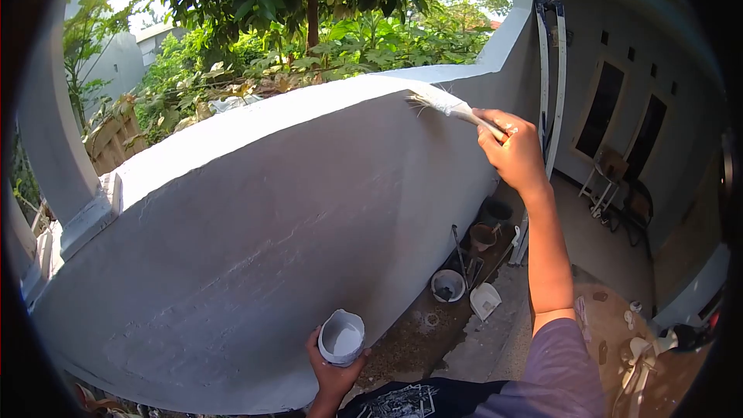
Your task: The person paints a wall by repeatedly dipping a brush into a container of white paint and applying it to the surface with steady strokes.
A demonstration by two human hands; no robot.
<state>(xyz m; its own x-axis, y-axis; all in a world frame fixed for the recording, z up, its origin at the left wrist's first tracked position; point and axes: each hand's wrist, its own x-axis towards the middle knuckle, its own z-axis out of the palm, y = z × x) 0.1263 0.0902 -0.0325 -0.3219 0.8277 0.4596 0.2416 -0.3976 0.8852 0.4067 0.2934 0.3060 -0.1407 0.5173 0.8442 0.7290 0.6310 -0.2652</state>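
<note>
White paint fills the small cup (341, 337) gripped from below by the left hand (333, 375) low before the grey wall (255, 248), while the right hand (514, 153), fingers closed around the handle, presses the paintbrush (449, 106) bristles against the wall's upper edge.

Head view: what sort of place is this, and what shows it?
Probably a house porch outdoors: low wall, garden trees behind it, house front with dark windows. Right hand holds a paintbrush, left hand a cup.
</note>
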